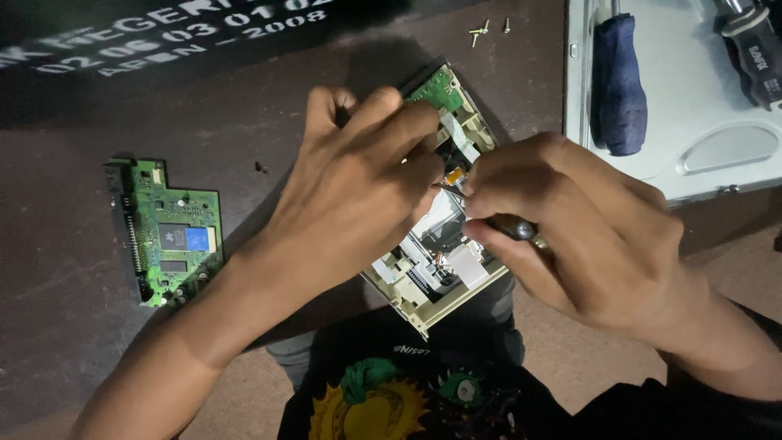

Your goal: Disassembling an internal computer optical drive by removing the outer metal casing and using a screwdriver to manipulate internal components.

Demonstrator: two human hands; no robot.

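Left hand [358,175]: fingers curled, gripping open drive [436,244] at centre of surface [65,212]. Right hand [570,220]: closed around dark tool [513,228], tip inside drive. Green board [171,232] well left.

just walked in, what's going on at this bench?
A person has an opened drive unit on the dark table. The left hand steadies it while the right hand holds a slim tool at its middle. A detached green circuit board lies to the left, loose screws at the top, and screwdrivers rest on a metal panel.
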